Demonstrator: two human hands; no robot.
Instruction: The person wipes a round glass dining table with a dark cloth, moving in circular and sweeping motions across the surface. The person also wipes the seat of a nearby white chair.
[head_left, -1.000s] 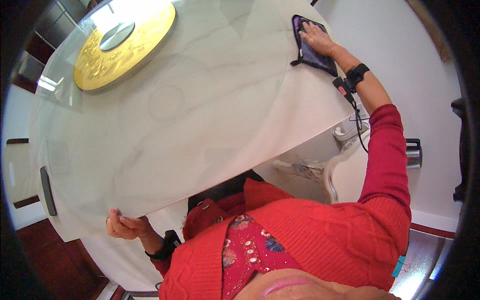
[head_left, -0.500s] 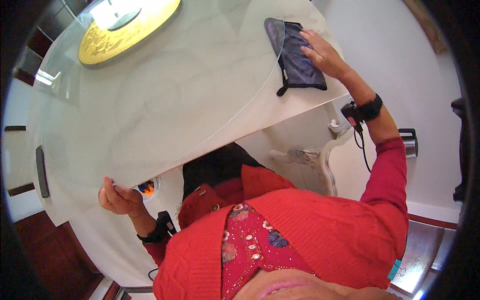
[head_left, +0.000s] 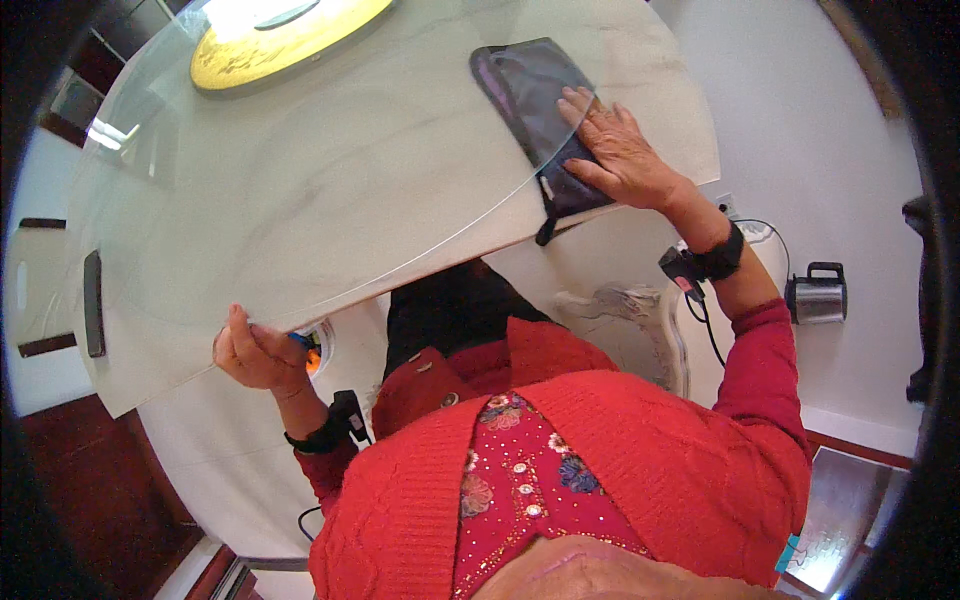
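My right hand lies with its fingers spread on a dark purple-grey folded cloth pouch with black edging and a small loop at its near corner. Much of the pouch shows through the clear glass disc, whose edge passes beneath my fingers. Close to the table's front edge, my left hand has its fingers curled in, and what they hold, if anything, is hidden. Black straps with small devices sit on both wrists.
The pale marbled table bears a gold round plate at the far left. A dark bar is near the left edge. A steel jug stands at right, by a carved white chair. A white container shows below the table edge.
The pouch has slid left and nearer to me under my right hand, with more of it beneath the glass. My left hand stays at the table edge, and the view has shifted slightly.
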